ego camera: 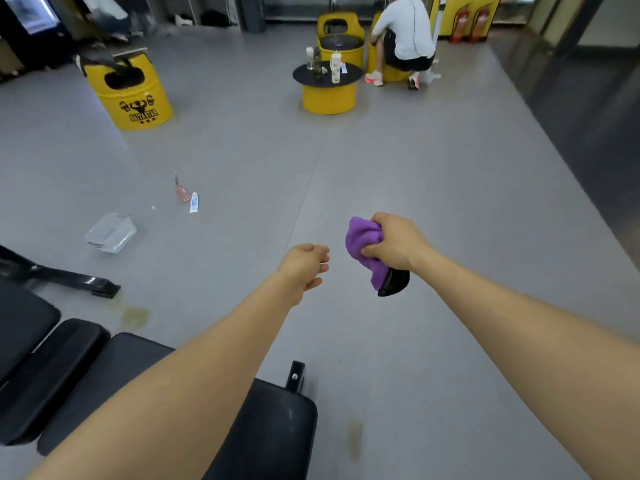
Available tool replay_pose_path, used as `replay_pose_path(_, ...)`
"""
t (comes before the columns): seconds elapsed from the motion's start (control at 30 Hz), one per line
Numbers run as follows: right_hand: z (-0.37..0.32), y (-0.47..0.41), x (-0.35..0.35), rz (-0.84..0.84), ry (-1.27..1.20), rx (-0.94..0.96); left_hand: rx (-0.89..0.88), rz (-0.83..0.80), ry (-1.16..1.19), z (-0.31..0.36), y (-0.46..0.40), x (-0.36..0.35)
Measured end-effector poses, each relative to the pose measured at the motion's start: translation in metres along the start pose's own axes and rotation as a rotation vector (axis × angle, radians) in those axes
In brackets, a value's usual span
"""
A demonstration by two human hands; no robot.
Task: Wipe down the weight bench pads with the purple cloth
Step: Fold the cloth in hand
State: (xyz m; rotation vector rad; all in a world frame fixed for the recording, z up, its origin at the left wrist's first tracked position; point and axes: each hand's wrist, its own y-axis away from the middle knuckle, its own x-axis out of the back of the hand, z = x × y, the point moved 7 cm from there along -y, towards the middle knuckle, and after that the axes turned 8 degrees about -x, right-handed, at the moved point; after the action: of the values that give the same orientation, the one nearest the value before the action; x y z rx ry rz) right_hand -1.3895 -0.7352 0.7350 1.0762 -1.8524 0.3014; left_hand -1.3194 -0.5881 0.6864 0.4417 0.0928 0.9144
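Note:
My right hand grips the bunched purple cloth in the air above the grey floor; a small black piece hangs below the cloth. My left hand floats just left of it with loosely curled fingers and holds nothing. The black weight bench pads lie at the bottom left, partly hidden under my left forearm. A narrower black pad sits further left. Both hands are well forward of the pads, not touching them.
A clear plastic container, a pink spray bottle and a small white tube lie on the floor to the left. Yellow barrel seats and a round black-topped table stand farther off. A person sits there.

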Motion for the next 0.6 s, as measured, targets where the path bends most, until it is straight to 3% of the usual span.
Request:
replay_pose_path(0.33, -0.053, -0.184, 0.045, -0.001, 0.152, 0.221, 0.082, -0.149, 0.193, 0.088, -0.166, -0.015)
replay_pose_path(0.47, -0.095, -0.266, 0.062, -0.018, 0.145, 0.262, 0.16, -0.141, 0.347, 0.123, -0.235, 0.002)
replay_pose_path(0.6, -0.151, -0.335, 0.058, -0.115, 0.109, 0.389, 0.153, -0.002, 0.561, 0.164, -0.303, 0.041)
